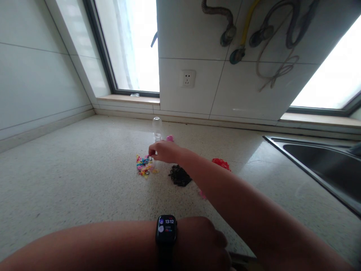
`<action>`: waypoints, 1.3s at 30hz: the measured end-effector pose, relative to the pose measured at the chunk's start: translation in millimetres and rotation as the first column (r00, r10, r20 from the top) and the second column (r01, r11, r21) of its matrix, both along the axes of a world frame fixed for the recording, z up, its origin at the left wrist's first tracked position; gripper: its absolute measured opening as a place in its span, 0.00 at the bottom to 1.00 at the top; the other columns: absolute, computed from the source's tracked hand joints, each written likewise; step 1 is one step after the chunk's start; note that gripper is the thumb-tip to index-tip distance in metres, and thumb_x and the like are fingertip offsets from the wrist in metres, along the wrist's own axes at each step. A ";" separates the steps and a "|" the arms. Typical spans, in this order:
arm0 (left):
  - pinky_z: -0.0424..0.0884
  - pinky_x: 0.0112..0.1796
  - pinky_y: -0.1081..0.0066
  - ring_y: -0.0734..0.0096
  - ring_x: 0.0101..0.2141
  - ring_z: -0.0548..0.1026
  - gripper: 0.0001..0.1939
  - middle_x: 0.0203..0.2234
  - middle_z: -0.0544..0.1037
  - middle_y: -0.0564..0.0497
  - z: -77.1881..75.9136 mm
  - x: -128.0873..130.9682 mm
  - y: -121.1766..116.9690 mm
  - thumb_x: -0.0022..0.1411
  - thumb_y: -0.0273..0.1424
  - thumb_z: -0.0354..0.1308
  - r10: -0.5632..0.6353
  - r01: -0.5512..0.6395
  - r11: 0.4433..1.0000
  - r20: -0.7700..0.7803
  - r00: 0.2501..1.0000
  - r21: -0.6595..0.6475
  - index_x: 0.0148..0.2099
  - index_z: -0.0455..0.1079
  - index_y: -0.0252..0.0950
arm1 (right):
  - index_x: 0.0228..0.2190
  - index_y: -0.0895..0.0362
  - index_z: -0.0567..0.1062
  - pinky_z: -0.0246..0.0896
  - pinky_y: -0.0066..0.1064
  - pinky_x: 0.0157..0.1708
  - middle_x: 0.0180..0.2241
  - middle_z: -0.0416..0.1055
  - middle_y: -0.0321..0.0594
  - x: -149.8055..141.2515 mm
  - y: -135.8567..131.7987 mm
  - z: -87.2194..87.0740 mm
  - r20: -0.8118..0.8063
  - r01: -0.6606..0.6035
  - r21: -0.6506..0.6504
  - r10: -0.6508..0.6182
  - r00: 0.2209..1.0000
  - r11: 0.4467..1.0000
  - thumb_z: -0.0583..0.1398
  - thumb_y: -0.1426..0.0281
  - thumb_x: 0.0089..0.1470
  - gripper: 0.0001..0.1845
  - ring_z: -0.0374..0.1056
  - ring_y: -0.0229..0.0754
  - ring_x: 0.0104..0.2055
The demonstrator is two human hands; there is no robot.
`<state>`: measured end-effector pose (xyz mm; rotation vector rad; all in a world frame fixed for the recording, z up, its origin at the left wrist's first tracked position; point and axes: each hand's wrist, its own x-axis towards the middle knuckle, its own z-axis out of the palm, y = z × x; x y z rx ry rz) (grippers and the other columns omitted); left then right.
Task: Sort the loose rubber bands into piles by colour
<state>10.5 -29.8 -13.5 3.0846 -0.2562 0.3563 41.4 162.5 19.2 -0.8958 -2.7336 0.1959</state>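
My right hand (161, 151) reaches across the counter, with thumb and fingertips pinched together at the upper right edge of a pile of small multicoloured bands (144, 165). Whatever is between those fingertips is too small to make out. Just behind this hand a clear plastic bottle (157, 126) stands out, its lower part hidden. Under my right forearm lies a heap of small black bands (179, 176), partly covered. My left hand (201, 239), below a wrist with a black watch (166, 229), is curled closed near the front edge; its palm side is hidden.
A pink item (169, 138) lies beyond my right hand. A red heap (221, 163) and a small pink piece (202, 194) show beside the forearm. On the right is a steel sink (282, 145). The tiled wall has a socket (188, 79) and hoses.
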 end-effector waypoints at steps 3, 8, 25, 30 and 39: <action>0.63 0.20 0.67 0.70 0.28 0.69 0.04 0.25 0.73 0.56 2.2 -0.9 -0.4 0.62 0.31 0.62 0.006 -0.006 1.000 -0.002 1.000 0.001 0.39 0.72 0.38 | 0.35 0.57 0.80 0.57 0.28 0.35 0.34 0.79 0.40 8.2 -5.0 6.6 -0.050 -0.021 -0.028 0.020 0.999 0.999 0.61 0.76 0.54 0.07 0.71 0.38 0.35; 0.61 0.20 0.67 0.69 0.28 0.69 0.03 0.25 0.74 0.56 0.7 -0.3 -0.8 0.63 0.31 0.61 0.013 -0.013 1.000 -0.008 1.000 -0.011 0.37 0.72 0.37 | 0.35 0.58 0.80 0.58 0.28 0.38 0.33 0.77 0.38 38.3 -21.2 23.4 -0.208 -0.022 -0.071 0.007 0.978 0.997 0.62 0.76 0.54 0.06 0.69 0.34 0.33; 0.60 0.20 0.67 0.70 0.29 0.69 0.03 0.24 0.74 0.56 -4.4 2.2 1.5 0.63 0.30 0.62 0.006 -0.006 1.000 -0.020 1.000 0.029 0.36 0.70 0.38 | 0.30 0.54 0.79 0.60 0.27 0.27 0.29 0.73 0.35 151.2 -101.1 12.7 -0.819 0.065 -0.406 -0.395 0.417 0.912 0.68 0.70 0.48 0.05 0.65 0.34 0.30; 0.59 0.20 0.67 0.70 0.28 0.69 0.03 0.23 0.73 0.57 -6.4 2.4 1.0 0.64 0.31 0.62 0.006 -0.006 1.000 -0.007 1.000 0.008 0.38 0.71 0.38 | 0.29 0.53 0.79 0.61 0.26 0.27 0.30 0.74 0.35 144.6 -101.6 11.8 -0.881 -0.012 -0.407 -0.390 0.267 0.913 0.69 0.71 0.45 0.05 0.66 0.34 0.30; 0.60 0.20 0.68 0.70 0.27 0.69 0.03 0.24 0.73 0.57 -3.4 1.5 1.4 0.64 0.30 0.61 0.009 -0.009 1.000 -0.025 1.000 0.015 0.38 0.70 0.38 | 0.30 0.53 0.79 0.59 0.24 0.23 0.28 0.74 0.33 143.0 -107.6 12.7 -0.877 -0.123 -0.456 -0.422 0.232 0.881 0.70 0.70 0.45 0.07 0.62 0.31 0.25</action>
